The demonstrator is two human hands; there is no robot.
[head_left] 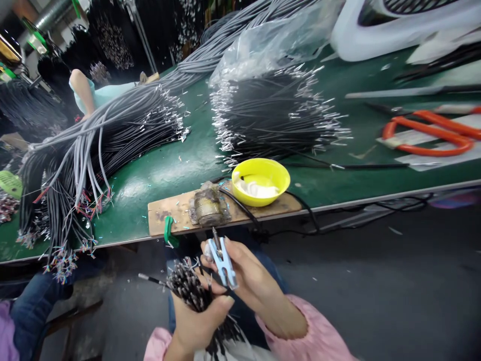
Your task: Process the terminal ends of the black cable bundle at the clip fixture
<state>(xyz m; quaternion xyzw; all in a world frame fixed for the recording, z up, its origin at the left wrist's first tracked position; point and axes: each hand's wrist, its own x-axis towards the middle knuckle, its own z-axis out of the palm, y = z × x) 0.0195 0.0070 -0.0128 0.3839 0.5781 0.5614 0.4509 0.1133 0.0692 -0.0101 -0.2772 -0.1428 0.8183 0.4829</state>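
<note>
- Head view: our left hand (197,318) closes round one bundle of black wires (188,286); just beside it, our right hand (251,276) pinches one blue clip (224,265)
- We judge the wires light, springy, best gripped mid-length; too many to count
- Beyond our hands, on the bench (195,150): one yellow bowl (278,183)

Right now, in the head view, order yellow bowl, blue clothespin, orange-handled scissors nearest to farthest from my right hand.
1. Blue clothespin: in your right hand.
2. Yellow bowl: ahead.
3. Orange-handled scissors: far right, on the table.
</note>
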